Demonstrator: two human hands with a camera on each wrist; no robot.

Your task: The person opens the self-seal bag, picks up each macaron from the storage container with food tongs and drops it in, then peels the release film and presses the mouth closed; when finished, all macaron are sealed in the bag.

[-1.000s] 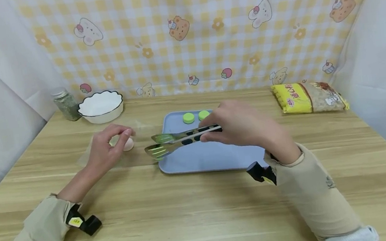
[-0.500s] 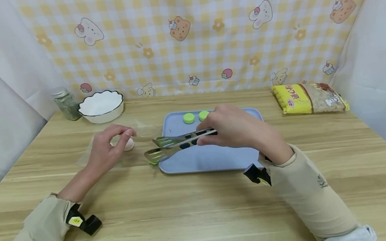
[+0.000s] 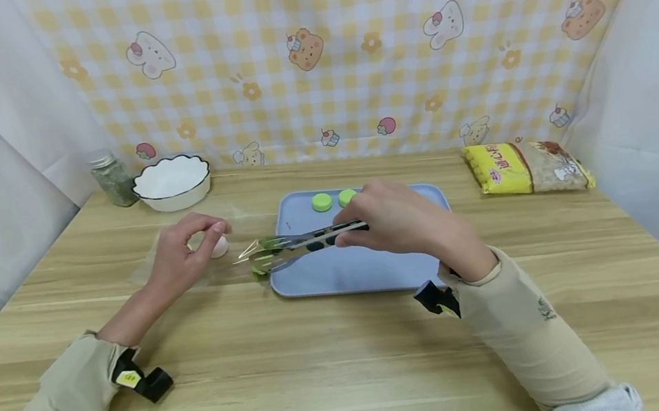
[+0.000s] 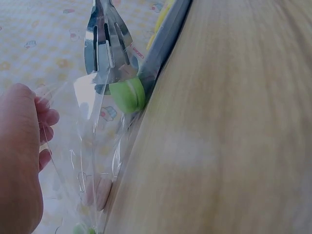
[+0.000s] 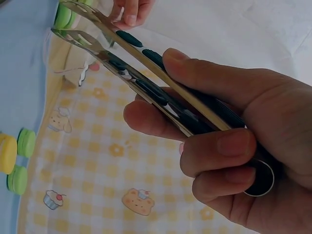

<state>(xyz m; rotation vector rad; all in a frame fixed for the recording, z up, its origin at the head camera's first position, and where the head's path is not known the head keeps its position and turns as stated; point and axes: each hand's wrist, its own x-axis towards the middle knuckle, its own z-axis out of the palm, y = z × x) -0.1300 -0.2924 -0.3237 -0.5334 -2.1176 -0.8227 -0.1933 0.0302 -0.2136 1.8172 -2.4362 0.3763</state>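
Observation:
My left hand [image 3: 182, 249] pinches the edge of a clear plastic bag [image 4: 87, 131] between thumb and fingers, left of the blue tray [image 3: 370, 273]. Inside the bag, low down, show a pink macaron [image 4: 103, 191] and a bit of green. My right hand [image 3: 396, 217] grips metal tongs [image 3: 315, 240] with dark handle pads, above the tray. Between the tongs' slotted heads sits a green macaron [image 4: 127, 95], right at the bag's mouth, with film glinting over the tips. The right wrist view shows fingers and thumb curled round the tongs' arms.
Two green macarons [image 3: 321, 202] lie at the tray's back edge; a yellow macaron [image 5: 7, 153] sits near them. Behind left stand a scalloped white bowl [image 3: 172, 184] and a glass jar of dried herbs [image 3: 112, 178]. A yellow food packet [image 3: 527, 167] lies back right.
My right hand has shifted slightly left and down, and the tong tips with the green macaron now sit under the bag's film. My left hand has stayed in place.

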